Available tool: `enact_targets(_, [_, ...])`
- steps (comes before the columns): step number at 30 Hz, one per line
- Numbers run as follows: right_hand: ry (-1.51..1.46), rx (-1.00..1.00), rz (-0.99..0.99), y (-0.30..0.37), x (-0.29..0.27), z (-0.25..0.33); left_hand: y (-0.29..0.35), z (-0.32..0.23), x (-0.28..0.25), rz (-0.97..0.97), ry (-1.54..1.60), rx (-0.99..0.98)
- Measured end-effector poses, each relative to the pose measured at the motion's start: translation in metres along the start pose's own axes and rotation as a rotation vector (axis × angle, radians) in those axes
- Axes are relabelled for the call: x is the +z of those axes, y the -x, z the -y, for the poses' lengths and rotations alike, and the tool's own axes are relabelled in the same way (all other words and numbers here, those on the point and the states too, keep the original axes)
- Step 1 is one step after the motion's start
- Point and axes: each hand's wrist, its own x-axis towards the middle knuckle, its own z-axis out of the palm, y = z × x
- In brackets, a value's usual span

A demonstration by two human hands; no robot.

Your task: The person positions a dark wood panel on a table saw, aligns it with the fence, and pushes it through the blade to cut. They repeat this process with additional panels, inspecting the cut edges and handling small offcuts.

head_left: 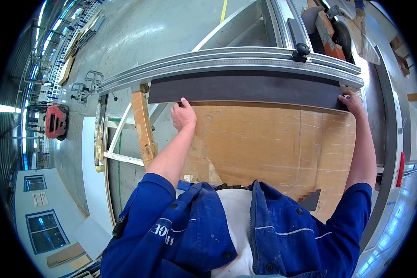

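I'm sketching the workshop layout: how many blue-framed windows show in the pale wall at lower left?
2. The smaller window is higher on the wall; the larger window is below it in the picture. Others may be hidden past the dark rim.

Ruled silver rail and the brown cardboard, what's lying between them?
In the head view, a long dark board lies between the ruled silver rail and the brown cardboard.

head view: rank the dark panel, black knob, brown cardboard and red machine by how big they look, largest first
1. Brown cardboard
2. Dark panel
3. Red machine
4. Black knob

This is apparent size only; the red machine stands far off, so its real size isn't ranked.
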Motion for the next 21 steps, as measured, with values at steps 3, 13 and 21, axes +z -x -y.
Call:
enact_targets(3, [-0.11, 0.003, -0.12, 0.002, 0.01, -0.008, -0.003, 0.006, 0.009, -0.071, -0.006, -0.008])
enact_targets(13, [-0.297, 0.152, -0.079, -0.012, 0.018, -0.036, 0.0, 0.002, 0.002, -0.017, 0.013, -0.007])
enact_targets(21, [-0.187, 0.355, 0.004, -0.033, 0.011, -0.038, -0.002, 0.001, 0.003, -0.01, 0.007, -0.01])
